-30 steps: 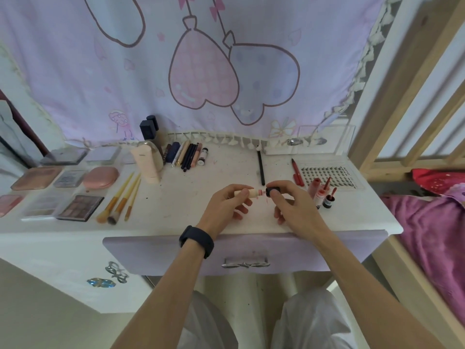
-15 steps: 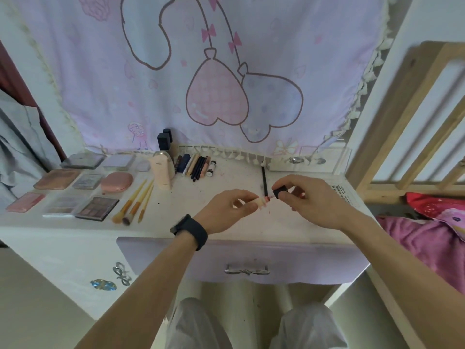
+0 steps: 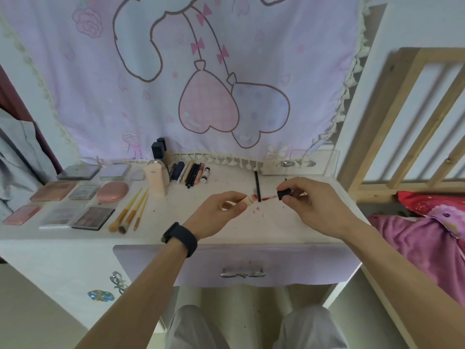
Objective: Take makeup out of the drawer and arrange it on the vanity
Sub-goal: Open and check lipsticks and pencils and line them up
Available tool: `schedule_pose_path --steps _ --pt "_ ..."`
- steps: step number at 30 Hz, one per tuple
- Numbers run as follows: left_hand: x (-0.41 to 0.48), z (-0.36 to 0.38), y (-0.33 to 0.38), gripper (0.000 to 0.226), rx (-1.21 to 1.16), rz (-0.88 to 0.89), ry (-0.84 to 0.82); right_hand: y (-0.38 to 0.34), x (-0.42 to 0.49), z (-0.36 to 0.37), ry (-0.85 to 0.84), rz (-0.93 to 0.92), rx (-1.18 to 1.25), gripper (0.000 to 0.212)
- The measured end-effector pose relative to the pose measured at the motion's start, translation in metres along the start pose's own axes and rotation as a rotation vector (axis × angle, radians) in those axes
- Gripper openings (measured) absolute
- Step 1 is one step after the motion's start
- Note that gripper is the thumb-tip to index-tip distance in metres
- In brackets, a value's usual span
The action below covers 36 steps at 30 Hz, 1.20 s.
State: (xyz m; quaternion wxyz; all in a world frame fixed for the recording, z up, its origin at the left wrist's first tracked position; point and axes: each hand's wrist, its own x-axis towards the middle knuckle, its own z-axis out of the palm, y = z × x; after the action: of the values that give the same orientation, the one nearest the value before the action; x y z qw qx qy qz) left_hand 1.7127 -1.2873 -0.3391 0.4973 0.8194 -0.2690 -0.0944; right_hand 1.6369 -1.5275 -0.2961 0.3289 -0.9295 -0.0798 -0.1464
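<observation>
Right hand (image 3: 315, 206) tight around wand cap (image 3: 284, 193)

The light is soft and even, with only faint shadows. The picture bends at the edges, so the bed frame (image 3: 412, 117) leans. Everything looks a little blurry.

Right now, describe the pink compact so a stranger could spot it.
Start at the left end of the white vanity, where flat palettes lie in rows. The compact sits rightmost in the middle row, beside the yellow-handled brushes. It alone is oval; its neighbours are rectangular.
</observation>
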Motion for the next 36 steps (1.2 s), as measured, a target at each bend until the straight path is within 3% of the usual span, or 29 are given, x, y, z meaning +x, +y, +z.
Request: schedule_pose_path --steps 4,9,12,17,24,30,36 --pt "0.001 0.003 -0.001 0.023 -0.094 -0.016 0.104 0.008 -0.017 0.01 0.218 0.154 0.287 0.017" --pt "0.003 0.026 0.0 0.017 -0.212 -0.068 0.21 0.02 -0.046 0.03 0.479 0.445 1.129 0.019" --pt "0.009 0.051 -0.005 0.022 -0.219 -0.089 0.203 0.031 -0.066 0.038 0.544 0.57 1.281 0.018" --pt "0.019 0.099 0.003 0.02 -0.096 -0.104 0.178 0.059 -0.093 0.038 0.578 0.646 1.099 0.023" --pt "0.034 0.154 0.019 0.018 0.072 -0.089 0.198 0.094 -0.097 0.024 0.552 0.582 0.736 0.009" --pt "0.045 0.177 0.022 0.009 0.24 -0.085 0.234 0.122 -0.085 0.029 0.483 0.504 0.428 0.015" --pt "0.049 0.184 0.02 0.031 0.395 -0.076 0.277 0.135 -0.07 0.045 0.496 0.451 0.021 0.02"
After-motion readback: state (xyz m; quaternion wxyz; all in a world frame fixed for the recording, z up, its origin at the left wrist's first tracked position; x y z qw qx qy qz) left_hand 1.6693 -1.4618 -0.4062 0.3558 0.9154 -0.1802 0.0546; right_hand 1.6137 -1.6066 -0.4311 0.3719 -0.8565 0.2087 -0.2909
